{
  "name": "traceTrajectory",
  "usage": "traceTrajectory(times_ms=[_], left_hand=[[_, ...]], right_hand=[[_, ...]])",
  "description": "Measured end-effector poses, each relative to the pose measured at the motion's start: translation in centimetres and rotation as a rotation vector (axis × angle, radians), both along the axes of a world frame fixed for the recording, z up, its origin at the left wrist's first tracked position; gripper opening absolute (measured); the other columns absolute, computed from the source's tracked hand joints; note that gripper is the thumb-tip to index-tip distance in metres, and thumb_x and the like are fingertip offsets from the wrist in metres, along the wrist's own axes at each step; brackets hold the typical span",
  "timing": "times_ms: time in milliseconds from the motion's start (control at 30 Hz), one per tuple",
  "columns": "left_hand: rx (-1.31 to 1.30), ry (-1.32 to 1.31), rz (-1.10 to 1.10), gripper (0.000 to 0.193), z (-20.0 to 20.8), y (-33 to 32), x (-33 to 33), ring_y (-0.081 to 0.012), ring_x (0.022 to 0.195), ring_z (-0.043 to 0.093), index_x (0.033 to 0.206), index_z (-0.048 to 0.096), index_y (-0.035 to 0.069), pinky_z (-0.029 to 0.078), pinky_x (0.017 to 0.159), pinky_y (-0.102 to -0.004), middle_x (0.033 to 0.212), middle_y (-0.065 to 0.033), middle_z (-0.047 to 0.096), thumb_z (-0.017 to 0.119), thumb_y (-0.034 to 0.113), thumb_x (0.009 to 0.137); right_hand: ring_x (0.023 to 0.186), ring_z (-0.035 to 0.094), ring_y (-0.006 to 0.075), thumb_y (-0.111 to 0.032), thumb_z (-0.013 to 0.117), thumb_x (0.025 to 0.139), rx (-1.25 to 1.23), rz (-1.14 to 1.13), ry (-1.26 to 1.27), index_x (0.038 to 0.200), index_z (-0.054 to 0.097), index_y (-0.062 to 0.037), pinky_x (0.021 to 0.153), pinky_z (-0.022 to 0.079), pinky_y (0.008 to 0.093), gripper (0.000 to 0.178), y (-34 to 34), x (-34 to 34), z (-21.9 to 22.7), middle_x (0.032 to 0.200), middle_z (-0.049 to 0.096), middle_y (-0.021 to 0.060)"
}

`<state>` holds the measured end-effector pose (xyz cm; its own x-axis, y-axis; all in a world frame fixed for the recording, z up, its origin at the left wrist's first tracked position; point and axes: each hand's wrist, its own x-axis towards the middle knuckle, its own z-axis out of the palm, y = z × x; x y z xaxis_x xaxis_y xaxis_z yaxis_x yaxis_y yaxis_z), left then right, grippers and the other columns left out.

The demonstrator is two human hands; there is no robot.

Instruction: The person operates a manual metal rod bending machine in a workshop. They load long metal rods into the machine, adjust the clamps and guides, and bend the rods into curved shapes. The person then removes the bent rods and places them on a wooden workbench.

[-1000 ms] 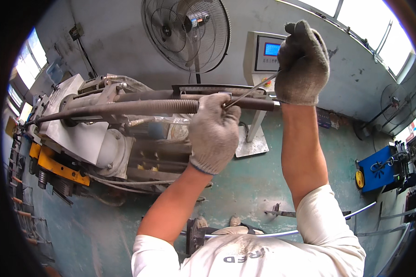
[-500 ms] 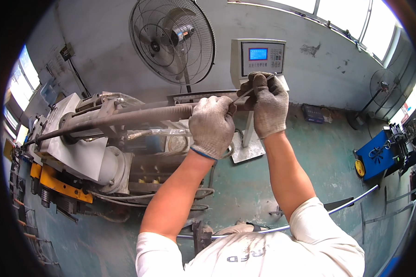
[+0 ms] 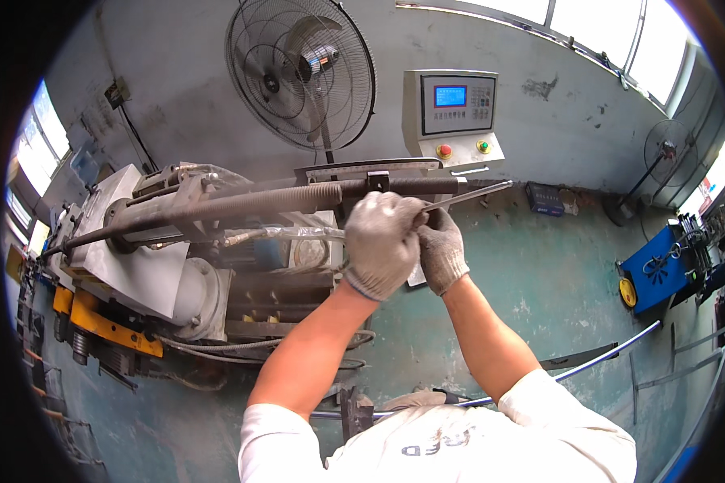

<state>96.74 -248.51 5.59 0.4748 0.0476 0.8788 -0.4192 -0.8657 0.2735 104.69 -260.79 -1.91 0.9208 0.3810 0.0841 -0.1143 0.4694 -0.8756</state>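
Both my hands wear dirty grey-white work gloves and are held close together at the front of a machine. My left hand is closed, with its fingers at the near end of a slim metal rod that resembles a wrench. My right hand is closed around the same end of the rod. The rod's free end sticks out to the right; its gripped end is hidden by the gloves. Just beyond my hands lies the machine's dark horizontal bar, and a ribbed shaft ends left of my left hand.
A control box with a screen and red and green buttons stands behind. A large fan is beside the wall. The grey machine housing fills the left. A blue cabinet stands far right. A long curved tube crosses near my body.
Both hands have come down and nearer to me, the right one most. The rod has swung from pointing up and right to nearly level, baring the dark bar and the control box's buttons.
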Motion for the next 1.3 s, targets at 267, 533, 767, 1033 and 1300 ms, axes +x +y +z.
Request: traceTrajectory(times_ms=[267,533,767,1033,1300], left_hand=[[0.174,-0.003,0.358,0.023,-0.2,11.3,-6.8,-0.0371,0.095,0.068,0.112,0.076,0.012,0.055,0.088,-0.0505,0.098,-0.0125,0.071,0.072,0.002,0.091],[0.273,-0.094,0.532,0.013,2.4,19.5,-4.8,-0.0359,0.106,0.073,0.110,0.079,0.009,0.056,0.100,-0.0485,0.107,-0.0107,0.076,0.075,0.013,0.099],[0.145,0.021,0.679,0.011,-0.4,22.4,-1.4,-0.0345,0.102,0.071,0.104,0.080,0.014,0.053,0.093,-0.0501,0.100,-0.0082,0.076,0.074,0.019,0.095],[0.210,-0.027,0.702,0.012,-1.2,22.7,-0.4,-0.0336,0.103,0.071,0.104,0.078,0.015,0.051,0.092,-0.0513,0.103,-0.0063,0.076,0.072,0.026,0.105],[0.234,-0.034,0.721,0.012,-1.2,22.8,-0.5,-0.0332,0.102,0.070,0.105,0.077,0.017,0.051,0.092,-0.0502,0.101,-0.0056,0.074,0.071,0.027,0.105]], right_hand=[[0.128,0.071,0.0266,0.005,0.078,0.090,0.262,0.310,-0.048,0.146,0.064,-0.0036,0.123,0.052,0.0457,0.059,4.0,2.3,2.4,0.132,0.076,0.0099],[0.123,0.071,0.0268,0.002,0.077,0.094,0.406,0.303,-0.026,0.138,0.070,-0.0007,0.119,0.054,0.0466,0.044,5.7,2.8,0.7,0.128,0.075,0.0107],[0.116,0.075,0.0236,-0.022,0.081,0.105,0.195,0.103,0.182,0.132,0.075,-0.0008,0.104,0.062,0.0383,0.035,7.3,0.5,2.8,0.125,0.077,0.0096],[0.111,0.076,0.0239,-0.011,0.085,0.099,0.236,0.101,-0.010,0.135,0.069,0.0003,0.100,0.065,0.0384,0.041,6.7,1.5,1.0,0.122,0.076,0.0107],[0.107,0.076,0.0258,0.000,0.080,0.094,0.340,0.079,-0.055,0.139,0.067,-0.0006,0.100,0.065,0.0394,0.047,7.2,0.9,1.1,0.118,0.077,0.0114]])
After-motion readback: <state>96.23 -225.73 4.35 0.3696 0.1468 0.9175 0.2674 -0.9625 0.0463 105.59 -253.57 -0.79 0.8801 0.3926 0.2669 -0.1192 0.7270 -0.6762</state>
